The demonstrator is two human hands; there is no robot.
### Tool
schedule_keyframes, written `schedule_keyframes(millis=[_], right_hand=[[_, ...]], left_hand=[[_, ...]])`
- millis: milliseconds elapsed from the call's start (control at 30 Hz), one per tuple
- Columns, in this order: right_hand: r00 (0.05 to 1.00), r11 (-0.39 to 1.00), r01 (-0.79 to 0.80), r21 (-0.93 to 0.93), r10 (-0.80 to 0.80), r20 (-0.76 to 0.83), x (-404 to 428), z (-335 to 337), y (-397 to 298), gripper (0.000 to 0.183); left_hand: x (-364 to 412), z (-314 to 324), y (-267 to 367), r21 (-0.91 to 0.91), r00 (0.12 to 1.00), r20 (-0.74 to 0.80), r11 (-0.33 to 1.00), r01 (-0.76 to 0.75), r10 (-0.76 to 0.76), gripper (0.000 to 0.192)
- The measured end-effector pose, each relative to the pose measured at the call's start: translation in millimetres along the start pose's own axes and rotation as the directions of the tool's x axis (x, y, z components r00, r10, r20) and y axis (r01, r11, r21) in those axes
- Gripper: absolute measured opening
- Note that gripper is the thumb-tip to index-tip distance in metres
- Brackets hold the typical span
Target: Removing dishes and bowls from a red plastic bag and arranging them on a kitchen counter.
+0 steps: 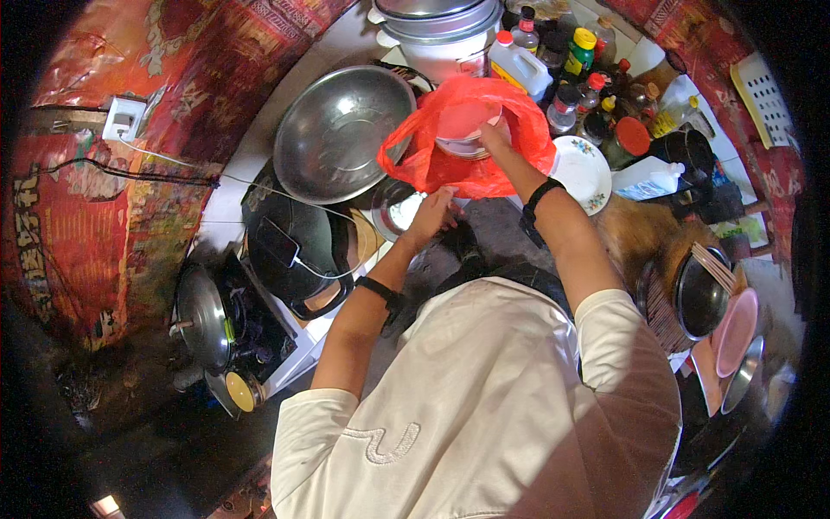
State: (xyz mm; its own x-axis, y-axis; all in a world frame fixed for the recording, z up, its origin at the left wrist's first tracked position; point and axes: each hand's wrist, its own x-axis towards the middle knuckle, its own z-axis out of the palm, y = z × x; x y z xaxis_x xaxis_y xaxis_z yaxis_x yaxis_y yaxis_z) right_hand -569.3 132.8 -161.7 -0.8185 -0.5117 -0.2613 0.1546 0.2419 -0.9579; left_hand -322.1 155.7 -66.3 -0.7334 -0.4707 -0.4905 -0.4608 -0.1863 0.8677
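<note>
A red plastic bag (431,156) stands wide at its mouth before me, with a stack of white bowls or plates (462,144) inside. My right hand (496,137) reaches into the bag and touches the rim of the stack; its fingers are partly hidden, so whether it grips is unclear. Just below the bag's near edge is my left hand (436,214), fingers partly spread, fingertips close to the plastic. A floral-rimmed white plate (579,174) lies against the bag's right side. To the left leans a large steel basin (343,133), above a smaller metal bowl (391,211).
Sauce bottles and jars (591,97) crowd the back right, beside a white jug (522,68). A large steamer pot (441,39) stands behind. At left, a phone (277,241) with a white cable rests on a dark pan lid (311,259). A black bowl (700,298) is at right.
</note>
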Motion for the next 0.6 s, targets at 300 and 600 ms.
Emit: schedule_keyframes(millis=[300,600], right_hand=[[0.975,0.982,-0.128,0.14,0.099,0.197,-76,-54,-48,0.036],[0.824,0.948,-0.294,0.119,0.188,0.534,-106,-133,-82,0.04]], left_hand=[[32,-6,-8,-0.428,0.987,-0.081,0.899,0.09,-0.137,0.06],[24,-5,27,-0.623,0.972,0.198,0.749,0.226,-0.128,0.08]])
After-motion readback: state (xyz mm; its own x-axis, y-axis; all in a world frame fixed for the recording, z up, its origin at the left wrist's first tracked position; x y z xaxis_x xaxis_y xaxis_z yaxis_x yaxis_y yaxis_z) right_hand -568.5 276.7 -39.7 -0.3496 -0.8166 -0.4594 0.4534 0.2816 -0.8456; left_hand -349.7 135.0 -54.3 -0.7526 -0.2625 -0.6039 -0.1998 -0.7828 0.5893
